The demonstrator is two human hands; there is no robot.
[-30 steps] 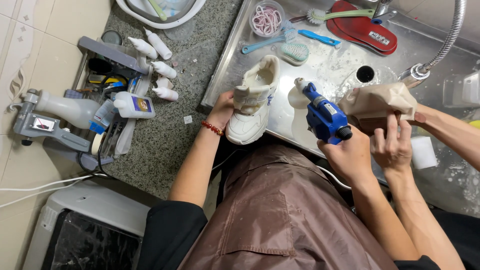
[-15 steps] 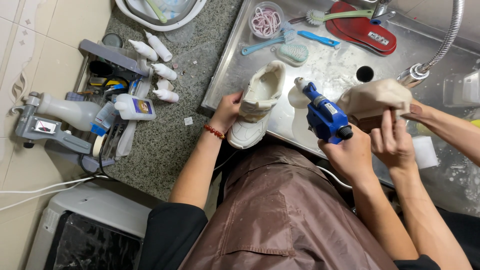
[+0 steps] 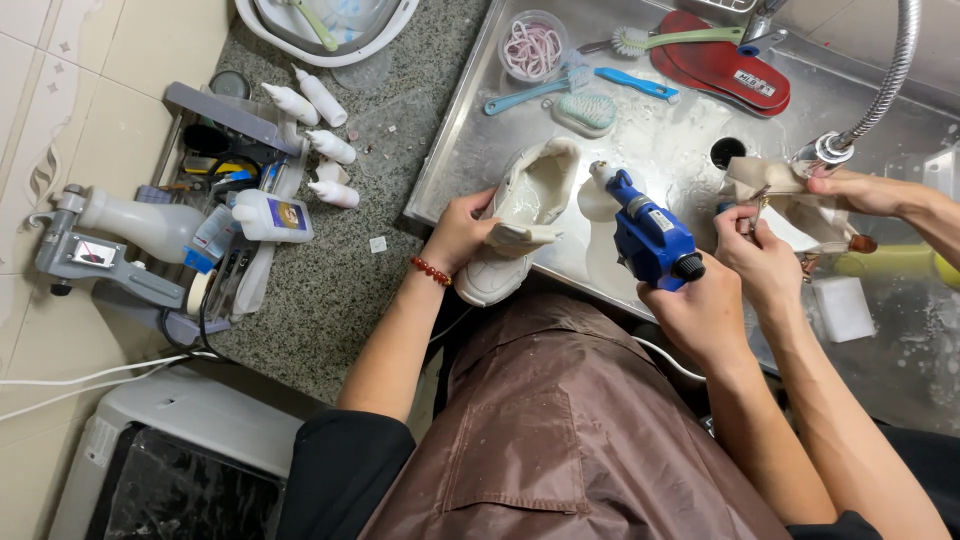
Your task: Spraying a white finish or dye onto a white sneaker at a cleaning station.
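White sneaker (image 3: pixel 520 215) | wet steel sink tray (image 3: pixel 470 140) | speckled granite counter (image 3: pixel 340 290)

Bright, even overhead light; glare on wet sink (image 3: pixel 680 150); sharp.

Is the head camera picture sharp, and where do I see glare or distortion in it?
Head view: mostly sharp; the left hand on the white shoe and the right hand on the blue power tool show little blur. Glare lies on the wet steel sink tray. The wide lens bends the wall tiles at the left edge. Shadows are soft.
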